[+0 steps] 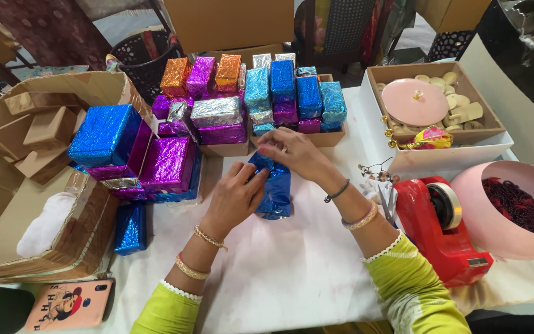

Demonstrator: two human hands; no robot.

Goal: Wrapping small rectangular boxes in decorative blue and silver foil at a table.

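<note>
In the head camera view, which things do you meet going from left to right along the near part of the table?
Phone → blue wrapped box → left hand → right hand → red tape dispenser → pink bowl.

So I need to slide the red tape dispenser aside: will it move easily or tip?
The red tape dispenser looks bulky with a broad flat base, so it probably resists tipping. It sits on white cloth, which may bunch when pushed.

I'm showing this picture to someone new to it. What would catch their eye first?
Probably the stacks of foil-wrapped boxes in blue, purple, orange and silver at the table's far side. Next, both hands, the left hand and right hand, folding blue foil at centre, and the red tape dispenser at right.
</note>
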